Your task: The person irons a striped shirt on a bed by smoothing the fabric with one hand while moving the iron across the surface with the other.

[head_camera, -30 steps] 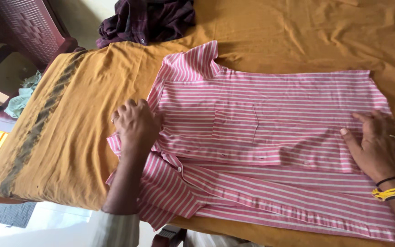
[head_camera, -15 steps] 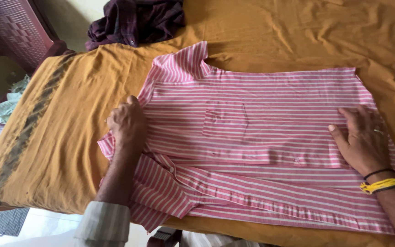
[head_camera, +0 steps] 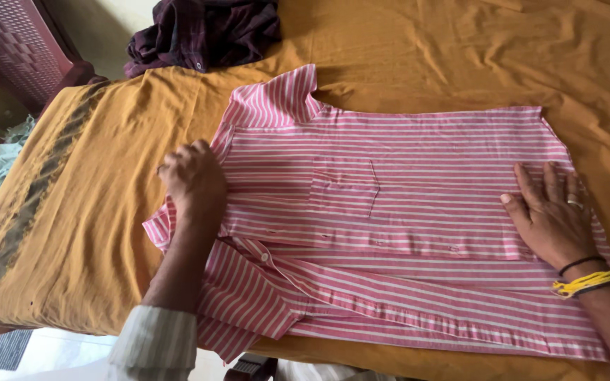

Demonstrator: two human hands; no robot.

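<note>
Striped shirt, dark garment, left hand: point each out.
Striped shirt [head_camera: 404, 152], head view: flat chest panel above the pocket.
Dark garment [head_camera: 206, 32], head view: middle of the crumpled heap.
Left hand [head_camera: 192, 180], head view: back of the hand.

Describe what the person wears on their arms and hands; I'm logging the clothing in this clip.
The left hand is bare, and the forearm ends in a pale sleeve with faint stripes, pushed up. The right hand has a ring on one of the fingers; its wrist carries a thin black band and a bundle of yellow thread. No right sleeve shows.
</note>
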